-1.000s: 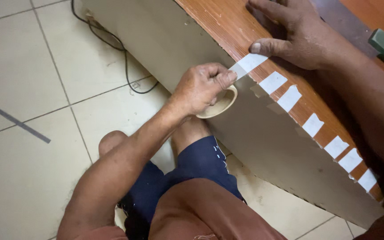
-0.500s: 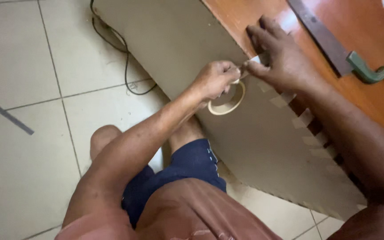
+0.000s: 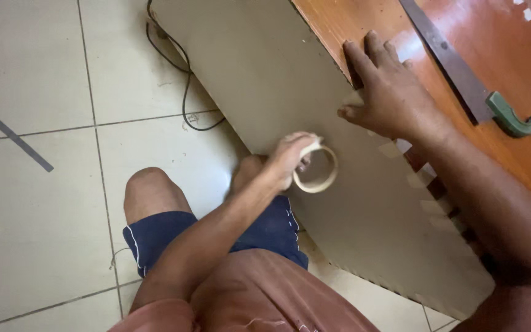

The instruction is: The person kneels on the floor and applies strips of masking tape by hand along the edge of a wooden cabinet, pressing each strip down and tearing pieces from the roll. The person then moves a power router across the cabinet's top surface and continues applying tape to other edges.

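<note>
Two hands work at the panel (image 3: 265,80): the right hand (image 3: 394,98) lies flat, fingers spread, on its upper edge beside the wooden top (image 3: 493,67), while the left hand (image 3: 287,157) is closed on the tape roll (image 3: 316,169), with bare panel below it and open floor (image 3: 38,203) to its left. Since a half-second ago the left hand has dropped away from the right, taking the roll down the panel. The roll's hole faces the camera, its ring flat against the panel.
</note>
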